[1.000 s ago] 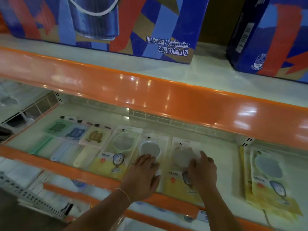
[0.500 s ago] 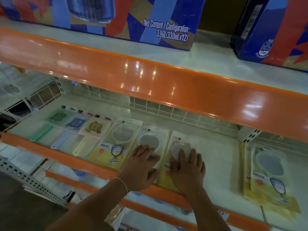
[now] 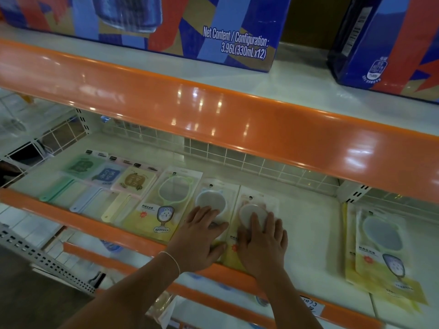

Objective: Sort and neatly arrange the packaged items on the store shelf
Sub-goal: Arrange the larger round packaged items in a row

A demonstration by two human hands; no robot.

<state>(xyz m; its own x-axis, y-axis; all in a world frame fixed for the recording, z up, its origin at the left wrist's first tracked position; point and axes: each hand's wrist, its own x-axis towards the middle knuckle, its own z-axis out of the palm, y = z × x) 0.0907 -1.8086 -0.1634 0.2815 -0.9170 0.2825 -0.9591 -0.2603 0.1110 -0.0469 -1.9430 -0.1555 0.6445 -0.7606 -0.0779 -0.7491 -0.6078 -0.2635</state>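
Head view — two hands (image 3: 235, 241), seven packets (image 3: 164, 205)

The blue, red and tan carton (image 3: 180, 27) at the back left of the upper shelf (image 3: 297, 84) carries white print: "Net Content / Configuration: 3.96L(330mLx12)". The second carton (image 3: 389, 43) at that shelf's right end shows a barcode and a small white emblem, both too blurred to read. Print on the packaged mirrors (image 3: 164, 210) and the price tag (image 3: 311, 305) on the lower shelf's front edge is illegible.
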